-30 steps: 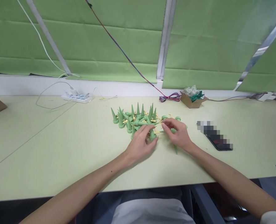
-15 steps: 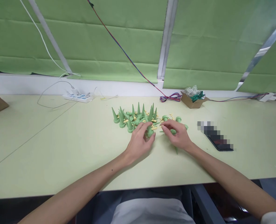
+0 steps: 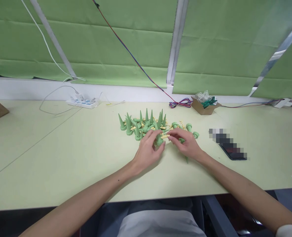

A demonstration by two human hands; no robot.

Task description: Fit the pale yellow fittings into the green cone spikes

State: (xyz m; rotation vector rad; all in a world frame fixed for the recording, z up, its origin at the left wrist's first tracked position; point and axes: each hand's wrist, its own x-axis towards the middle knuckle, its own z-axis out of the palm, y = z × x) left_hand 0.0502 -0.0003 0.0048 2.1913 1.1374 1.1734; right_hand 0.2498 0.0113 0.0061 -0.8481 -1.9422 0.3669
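Observation:
My left hand is closed around a green plastic watering spike, its base held between thumb and fingers just above the table. Between thumb and forefinger, my right hand pinches a small yellow valve piece, which meets the side of the green part; how far it sits in cannot be made out. Behind my left hand is a cluster of green cone spikes, several standing point up, with yellow pieces among them. More green capped parts and yellow bits lie beyond my right hand.
A partly pixelated dark phone lies to the right. At the back are a small cardboard box with plastic wrap and green material, a coiled red-and-blue cable and a white power strip. The table's front edge runs near my body.
My right hand has moved a little left, bringing the yellow valve piece up against the green spike. My left hand has stayed almost in place.

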